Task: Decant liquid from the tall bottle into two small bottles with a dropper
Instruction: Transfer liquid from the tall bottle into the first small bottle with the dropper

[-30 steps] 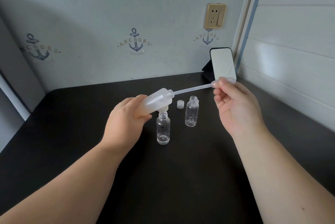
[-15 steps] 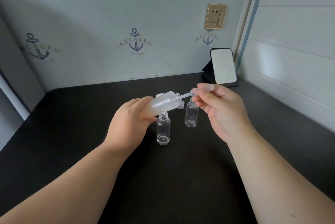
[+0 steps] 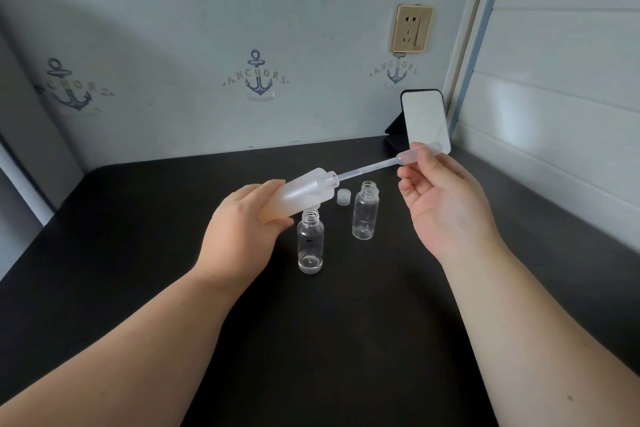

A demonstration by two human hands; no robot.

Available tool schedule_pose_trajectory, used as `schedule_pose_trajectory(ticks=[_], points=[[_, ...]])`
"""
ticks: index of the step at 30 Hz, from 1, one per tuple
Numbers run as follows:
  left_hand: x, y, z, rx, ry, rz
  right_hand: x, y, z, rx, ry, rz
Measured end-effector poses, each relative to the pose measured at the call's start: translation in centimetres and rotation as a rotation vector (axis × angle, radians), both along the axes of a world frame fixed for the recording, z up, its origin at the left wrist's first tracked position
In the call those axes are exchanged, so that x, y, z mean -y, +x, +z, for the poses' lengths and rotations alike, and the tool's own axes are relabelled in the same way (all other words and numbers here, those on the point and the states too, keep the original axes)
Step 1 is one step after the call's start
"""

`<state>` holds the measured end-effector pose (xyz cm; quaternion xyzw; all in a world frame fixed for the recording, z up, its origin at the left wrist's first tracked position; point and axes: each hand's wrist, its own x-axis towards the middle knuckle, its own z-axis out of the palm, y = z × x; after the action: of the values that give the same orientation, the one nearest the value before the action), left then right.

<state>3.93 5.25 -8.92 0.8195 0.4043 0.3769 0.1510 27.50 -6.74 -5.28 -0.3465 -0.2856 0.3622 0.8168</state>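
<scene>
Tall bottle (image 3: 304,192): we find it tilted in the left hand (image 3: 242,229)'s grip above two small bottles (image 3: 310,242), a cap (image 3: 343,196) beside; right hand (image 3: 446,205) pinches the dropper (image 3: 388,165)

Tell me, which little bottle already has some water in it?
The small bottle nearer the person, just below the tilted tall bottle, has a thin layer of clear liquid at its bottom. The farther small bottle, beside the loose cap, looks empty.

Domestic room: a black desk (image 3: 138,253) set in a corner, anchor-print wallpaper (image 3: 256,78) behind it, a wall socket (image 3: 412,28) above its small standing mirror (image 3: 426,122).
</scene>
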Motion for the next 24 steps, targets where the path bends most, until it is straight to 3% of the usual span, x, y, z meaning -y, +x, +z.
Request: schedule_pose_trajectory(ticks=[11,24], points=[[-0.5,-0.4,0.0,0.084,-0.064,0.054,0.3,1.5,0.3,-0.332,0.094,-0.113],[-0.4,0.0,-0.1,0.253,-0.270,0.052,0.1,1.5,0.2,-0.364,0.081,-0.075]])
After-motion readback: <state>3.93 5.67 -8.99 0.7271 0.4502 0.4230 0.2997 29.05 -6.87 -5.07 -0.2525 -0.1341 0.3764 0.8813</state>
